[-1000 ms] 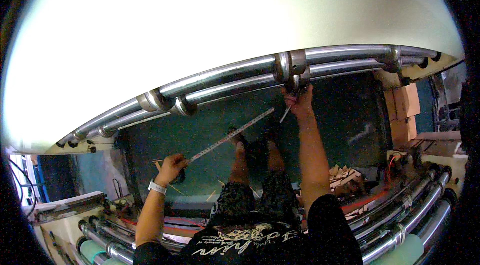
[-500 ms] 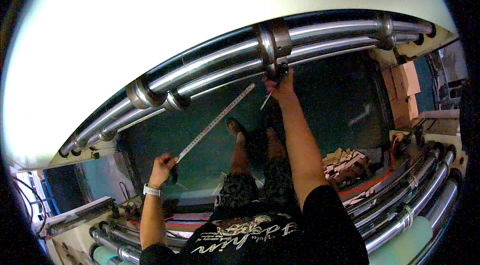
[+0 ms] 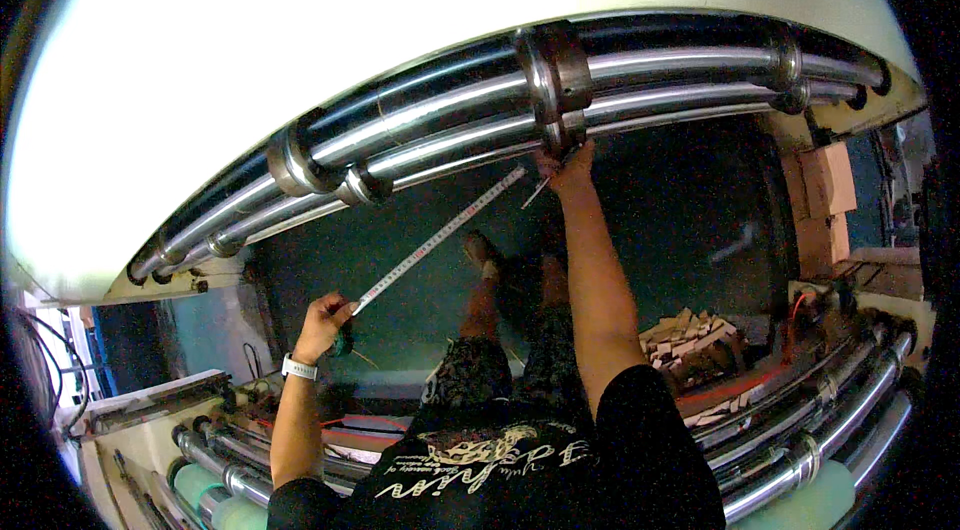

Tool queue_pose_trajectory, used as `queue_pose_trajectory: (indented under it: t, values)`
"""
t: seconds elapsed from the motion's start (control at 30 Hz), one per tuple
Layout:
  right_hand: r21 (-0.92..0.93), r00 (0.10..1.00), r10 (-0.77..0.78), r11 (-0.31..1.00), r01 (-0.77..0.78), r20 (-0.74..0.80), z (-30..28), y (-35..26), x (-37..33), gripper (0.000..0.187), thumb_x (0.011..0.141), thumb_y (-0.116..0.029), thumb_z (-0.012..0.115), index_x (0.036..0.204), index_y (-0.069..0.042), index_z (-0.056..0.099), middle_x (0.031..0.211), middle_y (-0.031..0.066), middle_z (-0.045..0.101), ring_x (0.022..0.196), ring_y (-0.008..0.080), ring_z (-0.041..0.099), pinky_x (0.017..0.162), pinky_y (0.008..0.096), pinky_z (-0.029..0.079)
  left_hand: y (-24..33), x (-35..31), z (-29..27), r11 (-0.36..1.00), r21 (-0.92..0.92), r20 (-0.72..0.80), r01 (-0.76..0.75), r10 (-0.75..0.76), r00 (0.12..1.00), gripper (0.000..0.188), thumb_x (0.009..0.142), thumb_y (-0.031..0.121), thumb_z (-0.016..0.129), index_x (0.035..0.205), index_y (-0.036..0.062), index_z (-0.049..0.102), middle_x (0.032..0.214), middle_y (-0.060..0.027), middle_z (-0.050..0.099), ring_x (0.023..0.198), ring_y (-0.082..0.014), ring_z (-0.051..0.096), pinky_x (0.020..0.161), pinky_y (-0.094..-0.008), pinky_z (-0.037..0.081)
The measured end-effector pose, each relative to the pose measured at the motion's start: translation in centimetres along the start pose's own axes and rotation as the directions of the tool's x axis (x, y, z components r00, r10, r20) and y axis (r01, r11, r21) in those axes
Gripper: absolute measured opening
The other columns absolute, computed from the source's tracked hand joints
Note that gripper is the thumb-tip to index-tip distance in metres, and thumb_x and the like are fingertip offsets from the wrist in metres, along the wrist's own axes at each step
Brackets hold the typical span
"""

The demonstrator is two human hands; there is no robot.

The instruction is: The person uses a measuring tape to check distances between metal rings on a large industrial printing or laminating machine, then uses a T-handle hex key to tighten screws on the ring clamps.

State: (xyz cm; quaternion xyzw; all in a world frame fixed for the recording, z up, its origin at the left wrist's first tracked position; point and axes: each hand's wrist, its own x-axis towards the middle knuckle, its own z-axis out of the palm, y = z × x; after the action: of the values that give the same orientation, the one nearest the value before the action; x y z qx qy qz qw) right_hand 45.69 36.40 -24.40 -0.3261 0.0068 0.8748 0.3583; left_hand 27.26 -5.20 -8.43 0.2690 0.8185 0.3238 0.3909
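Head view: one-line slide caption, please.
Left hand holding an extended tape measure, right hand up at a collar on shiny metal shafts.

The floor (image 3: 690, 215) is dark green and rather dim, and at its near right side there is a heap of pale cardboard scraps (image 3: 690, 342). Farther to the right are some brown cardboard pieces (image 3: 840, 180). A large white panel (image 3: 400, 10) fills the top and is very bright, while at the left edge whitish light shows near a blue frame (image 3: 104, 350) and dark cables (image 3: 38, 330).
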Motion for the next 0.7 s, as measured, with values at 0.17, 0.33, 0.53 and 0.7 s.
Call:
queue_pose_trajectory:
  t: [0.17, 0.33, 0.53, 0.7]
  values:
    - [0.037, 0.981, 0.097, 0.994, -0.105, 0.170, -1.6, -0.9, 1.1, 0.068, 0.077, -0.064, 0.021, 0.092, -0.004, 0.051, 0.061, 0.0123, 0.048, 0.037, 0.0146, 0.034, 0.032, 0.0232, 0.021, 4.8, 0.0, 0.6, 0.977, 0.157, -0.011, -0.143, 0.146, 0.989, 0.021, 0.082, 0.014, 0.060, 0.066, 0.0033, 0.051, 0.058, 0.0026, 0.044, 0.056, -0.0062, 0.040, 0.050, -0.0227, 0.033]
    - [-0.045, 0.979, -0.002, 0.999, 0.011, 0.204, 0.6, 0.5, -1.6, 0.060, 0.082, -0.056, 0.020, 0.091, -0.005, 0.051, 0.062, 0.0146, 0.050, 0.036, 0.0169, 0.038, 0.029, 0.0230, 0.026, 1.9, -0.4, -0.5, 0.998, 0.061, -0.010, -0.001, 0.002, 1.000, 0.017, 0.082, 0.012, 0.060, 0.069, 0.0030, 0.054, 0.060, 0.0026, 0.045, 0.057, -0.0058, 0.041, 0.051, -0.0222, 0.033]
    - [-0.107, 0.997, 0.015, 0.994, -0.006, 0.078, 0.9, 0.6, -1.8, 0.062, 0.080, -0.060, 0.021, 0.087, -0.008, 0.052, 0.060, 0.0083, 0.051, 0.037, 0.0183, 0.042, 0.028, 0.0248, 0.026, 4.0, -0.5, 0.6, 0.997, 0.057, -0.022, -0.049, 0.050, 0.998, 0.017, 0.081, 0.012, 0.060, 0.069, 0.0020, 0.054, 0.060, 0.0021, 0.045, 0.057, -0.0057, 0.040, 0.051, -0.0221, 0.033]
    - [-0.032, 0.994, -0.020, 0.999, 0.024, 0.108, 0.9, 0.8, -1.0, 0.057, 0.081, -0.059, 0.024, 0.086, -0.010, 0.053, 0.060, 0.0066, 0.051, 0.038, 0.0182, 0.043, 0.029, 0.0268, 0.026, 3.3, 0.6, -0.4, 0.990, 0.116, -0.012, -0.081, 0.083, 0.996, 0.017, 0.081, 0.012, 0.060, 0.069, 0.0017, 0.054, 0.060, 0.0020, 0.045, 0.058, -0.0061, 0.039, 0.051, -0.0224, 0.033]
